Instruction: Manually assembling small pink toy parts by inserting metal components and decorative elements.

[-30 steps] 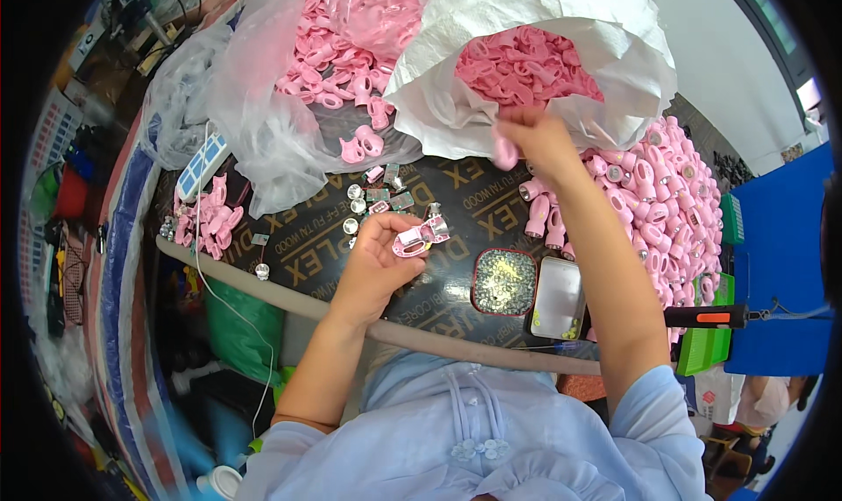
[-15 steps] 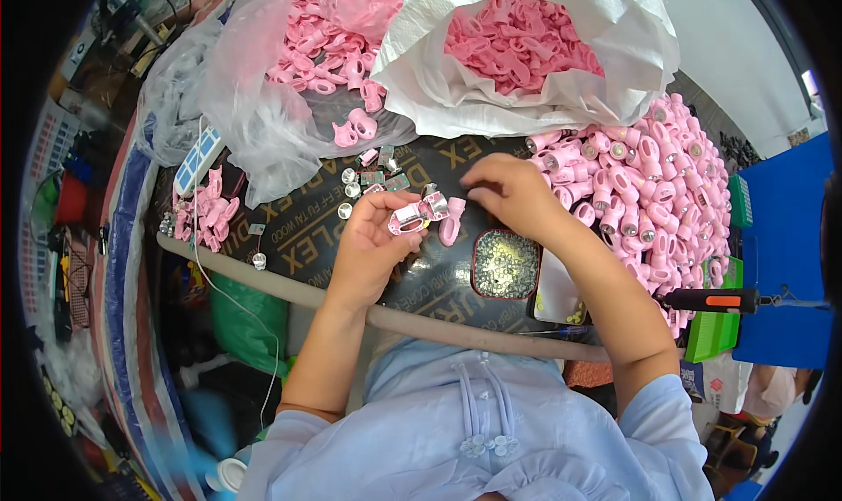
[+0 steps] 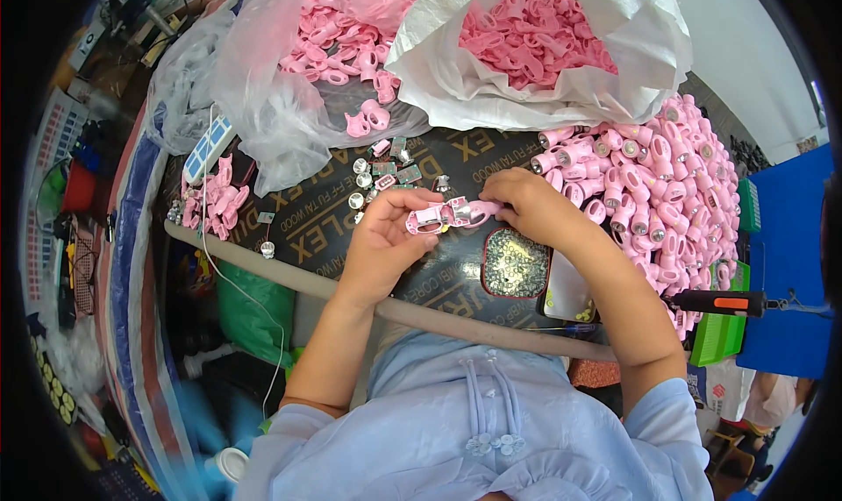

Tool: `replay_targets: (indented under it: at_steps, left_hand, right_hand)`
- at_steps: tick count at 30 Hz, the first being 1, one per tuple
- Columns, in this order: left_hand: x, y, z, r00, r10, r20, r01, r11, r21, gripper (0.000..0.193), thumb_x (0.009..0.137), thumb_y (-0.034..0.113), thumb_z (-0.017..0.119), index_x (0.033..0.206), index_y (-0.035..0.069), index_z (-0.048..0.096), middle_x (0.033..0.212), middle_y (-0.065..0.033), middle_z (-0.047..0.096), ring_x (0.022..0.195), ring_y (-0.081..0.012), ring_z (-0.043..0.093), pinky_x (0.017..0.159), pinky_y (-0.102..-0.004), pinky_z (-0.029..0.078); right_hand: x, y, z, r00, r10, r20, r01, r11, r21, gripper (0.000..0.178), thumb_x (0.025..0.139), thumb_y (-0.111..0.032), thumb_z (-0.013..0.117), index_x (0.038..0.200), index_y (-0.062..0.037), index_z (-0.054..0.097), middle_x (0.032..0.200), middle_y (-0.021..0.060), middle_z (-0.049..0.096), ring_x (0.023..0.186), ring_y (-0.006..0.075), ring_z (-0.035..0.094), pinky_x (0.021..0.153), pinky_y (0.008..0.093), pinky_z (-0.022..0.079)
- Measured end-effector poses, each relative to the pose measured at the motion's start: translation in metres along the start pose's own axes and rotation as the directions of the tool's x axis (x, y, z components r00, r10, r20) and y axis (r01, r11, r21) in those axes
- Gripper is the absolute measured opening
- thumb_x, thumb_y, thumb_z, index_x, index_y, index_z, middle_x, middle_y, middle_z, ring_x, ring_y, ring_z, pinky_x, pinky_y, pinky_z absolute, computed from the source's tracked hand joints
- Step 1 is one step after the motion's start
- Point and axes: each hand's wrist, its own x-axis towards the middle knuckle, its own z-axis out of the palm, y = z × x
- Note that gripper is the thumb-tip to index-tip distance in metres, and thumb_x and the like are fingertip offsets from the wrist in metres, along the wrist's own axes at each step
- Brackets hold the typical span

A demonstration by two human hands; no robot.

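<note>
My left hand (image 3: 383, 238) holds a pink plastic flashlight housing (image 3: 425, 221) between thumb and fingers, its open side up, with silvery parts inside. My right hand (image 3: 528, 206) pinches a pink shell piece (image 3: 474, 214) by its right end. The piece's left end meets the housing's silvery end; whether they are joined I cannot tell. Just beyond the housing, a small silvery part (image 3: 442, 184) rests on the dark board. Past my left fingers lie several reflector cups (image 3: 363, 180) and small circuit boards (image 3: 409, 175).
At the right is a heap of pink flashlights (image 3: 667, 185). A white sack (image 3: 421, 63) holds pink parts. Near the front are a red-rimmed tray (image 3: 484, 269) of tiny pieces and a white tray (image 3: 558, 291). An orange-and-black tool (image 3: 724, 303) hangs beside a green basket (image 3: 719, 352).
My right hand has lowered and taken hold of the pink shell piece, which stood beside the housing. That piece is now tilted flat against the housing's end. The whole view has shifted slightly.
</note>
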Motion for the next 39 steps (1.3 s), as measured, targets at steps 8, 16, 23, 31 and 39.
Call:
replay_targets:
  at_steps: [8,16,23,31,39]
  left_hand:
    - [-0.002,0.001,0.009,0.997,0.021,0.078,-0.030,0.993,0.114,0.044,0.085,-0.016,0.062,0.124,0.002,0.054,0.132,-0.0103,0.052,0.118,-0.0157,0.056,0.098,-0.0282,0.048]
    - [0.001,-0.002,0.025,0.997,0.020,0.071,-0.039,0.963,0.267,0.044,0.084,-0.015,0.062,0.124,0.002,0.057,0.131,-0.0088,0.045,0.117,-0.0148,0.053,0.099,-0.0303,0.046]
    - [0.005,0.010,0.034,0.965,0.185,0.185,-0.261,0.683,0.682,0.037,0.080,-0.008,0.066,0.114,0.006,0.059,0.118,-0.0115,0.055,0.104,-0.0229,0.061,0.086,-0.0293,0.051]
    - [0.004,0.026,0.045,0.946,0.187,0.265,-0.322,0.439,0.839,0.041,0.076,-0.005,0.070,0.114,0.007,0.060,0.117,-0.0147,0.059,0.097,-0.0309,0.064,0.080,-0.0345,0.055]
    - [0.013,0.030,0.038,0.914,0.206,0.348,-0.405,0.469,0.785,0.035,0.080,-0.002,0.071,0.113,0.005,0.061,0.115,-0.0146,0.059,0.099,-0.0327,0.063,0.078,-0.0379,0.055]
  right_hand:
    - [-0.011,-0.026,-0.018,0.899,0.423,-0.114,-0.378,0.880,0.286,0.033,0.081,0.002,0.074,0.112,0.0004,0.065,0.104,0.0072,0.066,0.089,0.0154,0.067,0.079,0.0297,0.055]
    - [-0.016,-0.067,-0.013,0.880,0.476,-0.010,-0.120,0.243,0.962,0.038,0.090,0.002,0.068,0.126,0.0029,0.055,0.115,0.0110,0.065,0.099,0.0164,0.068,0.084,0.0320,0.060]
    - [-0.016,-0.086,-0.003,0.854,0.514,-0.083,-0.040,0.224,0.974,0.040,0.091,0.004,0.067,0.128,0.0048,0.053,0.110,0.0133,0.069,0.094,0.0159,0.069,0.084,0.0291,0.058]
    - [-0.015,-0.087,-0.001,0.848,0.521,-0.101,-0.009,0.205,0.979,0.040,0.090,0.005,0.067,0.127,0.0052,0.053,0.109,0.0139,0.070,0.092,0.0156,0.069,0.081,0.0288,0.058]
    - [-0.017,-0.080,0.007,0.846,0.511,-0.151,0.043,0.217,0.975,0.037,0.090,0.005,0.068,0.125,0.0052,0.055,0.107,0.0137,0.070,0.088,0.0160,0.069,0.079,0.0288,0.058]
